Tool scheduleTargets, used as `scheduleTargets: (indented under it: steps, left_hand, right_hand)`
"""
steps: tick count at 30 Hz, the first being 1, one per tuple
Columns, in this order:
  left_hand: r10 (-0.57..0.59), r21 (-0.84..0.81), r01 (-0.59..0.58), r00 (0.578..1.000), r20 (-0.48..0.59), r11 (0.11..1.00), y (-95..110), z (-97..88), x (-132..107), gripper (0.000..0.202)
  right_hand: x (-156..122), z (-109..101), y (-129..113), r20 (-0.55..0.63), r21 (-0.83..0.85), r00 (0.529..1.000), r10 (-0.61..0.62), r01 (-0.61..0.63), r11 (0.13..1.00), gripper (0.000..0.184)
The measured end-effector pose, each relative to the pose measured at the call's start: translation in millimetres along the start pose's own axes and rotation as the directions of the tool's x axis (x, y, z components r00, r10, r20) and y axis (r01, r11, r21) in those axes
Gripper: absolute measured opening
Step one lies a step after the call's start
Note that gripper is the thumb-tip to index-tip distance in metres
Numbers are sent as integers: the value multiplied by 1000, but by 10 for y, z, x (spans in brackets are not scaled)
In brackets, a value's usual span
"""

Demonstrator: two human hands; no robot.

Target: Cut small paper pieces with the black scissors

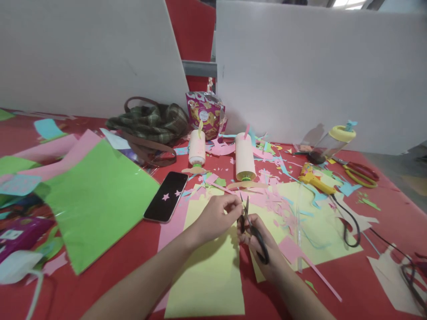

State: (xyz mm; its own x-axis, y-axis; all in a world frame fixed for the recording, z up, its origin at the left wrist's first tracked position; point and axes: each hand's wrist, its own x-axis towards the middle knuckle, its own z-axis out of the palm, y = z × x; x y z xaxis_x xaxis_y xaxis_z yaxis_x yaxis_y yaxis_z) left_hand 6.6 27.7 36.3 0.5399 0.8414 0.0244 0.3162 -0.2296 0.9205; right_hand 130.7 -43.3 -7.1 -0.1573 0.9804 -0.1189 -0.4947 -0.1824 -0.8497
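Right hand (260, 242) low centre, fingers through the loops of the black-handled scissors (253, 226) and clamped on them – blades point up and away, slightly parted. Left hand (216, 218) just beside it, fingers pinched together right at the blade tips; what they pinch is too small to tell. Both hands sit over a pale yellow paper sheet (207, 275) lying flat on the red counter (116, 275). Thin pink paper strip (320, 278) runs diagonally to the right of the right wrist. Left of the hands: black smartphone with two pink stars on its screen (167, 195), then a large bright green paper sheet (96, 195) partly over pink sheets. Right side: yellow glue gun (313, 180) with a black cord, amid pink, blue and yellow paper scraps. Beyond the hands, two cream cylinders with green bases (245, 158) stand upright, near each other. Farther right, red-handled scissors (360, 171) and a clear bottle with a yellow lid (330, 142), tipped over. At the back – green plaid bag with brown straps (150, 122), purple snack pouch (204, 113), white boards (300, 66) standing behind the counter
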Motion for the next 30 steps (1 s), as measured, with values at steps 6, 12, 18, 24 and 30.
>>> scheduleTargets:
  steps: [6,12,18,24,30]
  left_hand:
    - [-10,-74,7,999,-36,997,44,55,1,17]
    - [-32,-156,20,997,-75,988,68,125,-7,18]
    - [-95,-239,70,991,-95,968,74,183,-27,18]
    - [-115,-273,77,986,-124,959,81,231,-37,17]
    - [-118,-310,83,988,-96,947,85,227,-38,18]
  right_hand:
    - [14,-5,-8,-16,33,1000,-12,12,999,30]
    - [-11,-43,2,-14,4,999,-37,37,999,26]
    - [-8,-43,1,-12,-38,998,-63,62,997,26]
    - [8,-48,27,-30,-92,994,-102,99,991,30]
    - [8,-50,26,-32,-110,994,-109,105,988,28]
